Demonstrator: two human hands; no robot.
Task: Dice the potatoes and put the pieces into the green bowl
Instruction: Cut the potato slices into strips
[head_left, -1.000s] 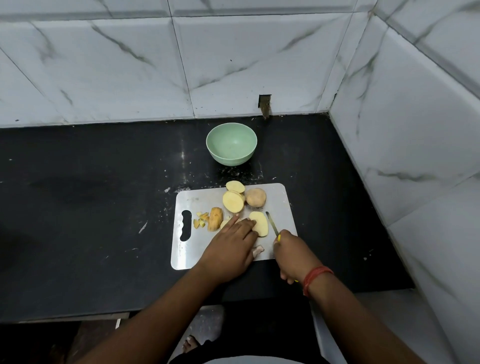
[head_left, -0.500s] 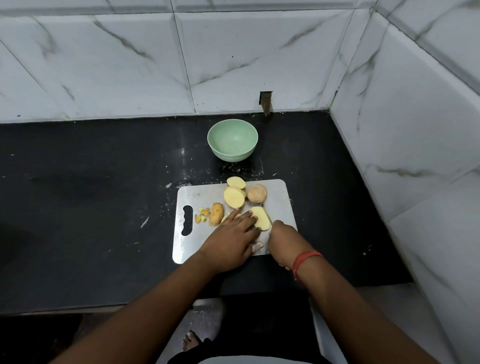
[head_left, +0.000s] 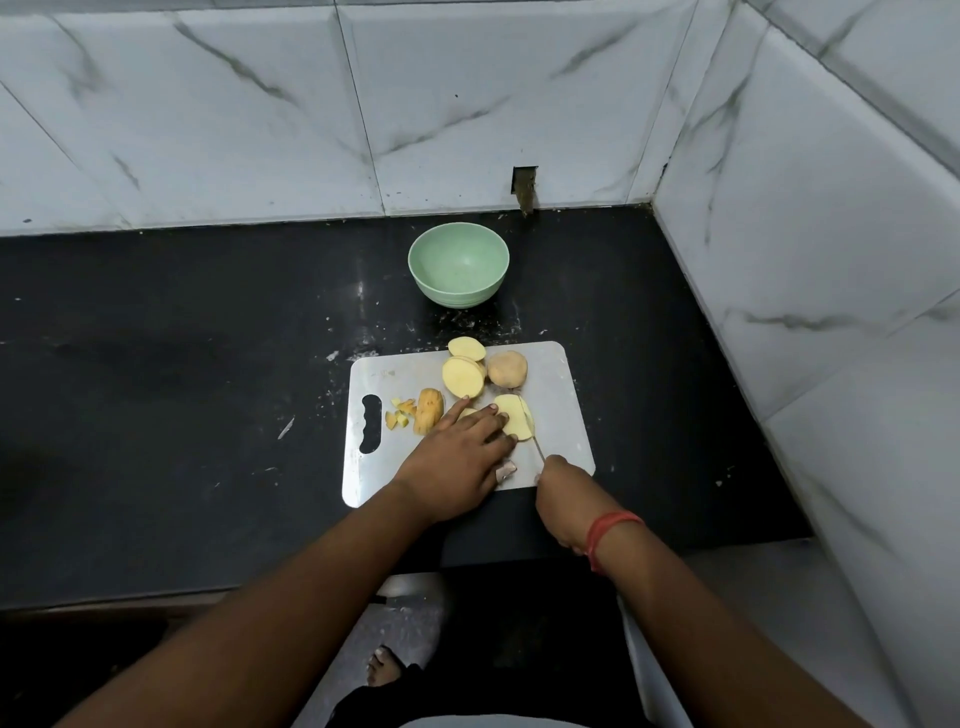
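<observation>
Risk: fingertip nick, slice slip on cutting board (head_left: 563, 415).
Potato slice (head_left: 511, 422) at board centre pressed by flat left hand (head_left: 457, 457) fingers; knife (head_left: 532, 434) gripped by right hand (head_left: 563, 501), blade v. near fingertips. Green bowl (head_left: 458, 264) far, empty.

Pale yellow potato halves (head_left: 462, 375) are lying cut-face up near the cutting board's (head_left: 563, 415) far edge beside an unpeeled piece (head_left: 507, 369); small dice (head_left: 399, 414) are sitting by its handle slot; the green bowl (head_left: 458, 262) is standing upright beyond.
</observation>
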